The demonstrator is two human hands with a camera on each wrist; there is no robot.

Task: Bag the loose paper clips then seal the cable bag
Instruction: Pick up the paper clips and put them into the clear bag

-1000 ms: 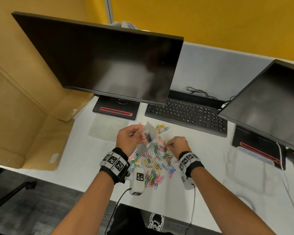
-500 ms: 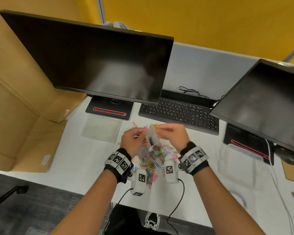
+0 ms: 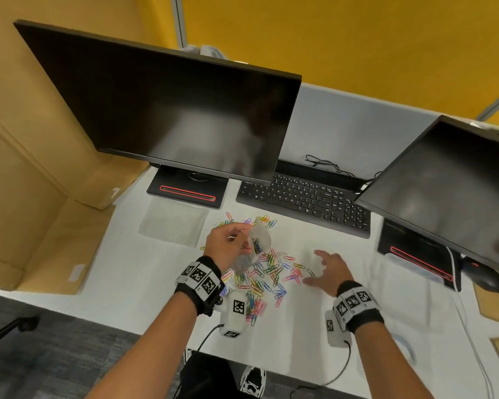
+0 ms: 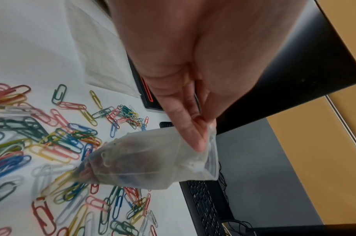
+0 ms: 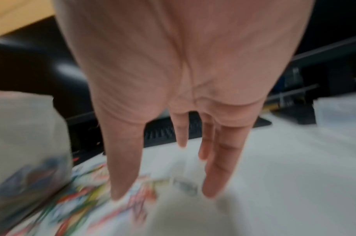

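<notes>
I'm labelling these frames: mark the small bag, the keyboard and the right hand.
small bag (image 4: 153, 161): left wrist view, its frosted side.
keyboard (image 3: 306, 197): head view, middle keys.
right hand (image 3: 330, 269): head view, its back.

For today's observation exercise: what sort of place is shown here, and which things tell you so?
Most likely an office desk or cubicle: two dark monitors, a black keyboard between them, and yellow partition walls behind.

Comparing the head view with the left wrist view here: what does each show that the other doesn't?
Head only: the right hand, open with fingers spread above the desk beside the loose paper clips, plus both monitors. Left wrist only: fingertips pinching the small clear bag at its mouth, up close. Both: the left hand holding that bag, clips inside it, and the keyboard.
</notes>
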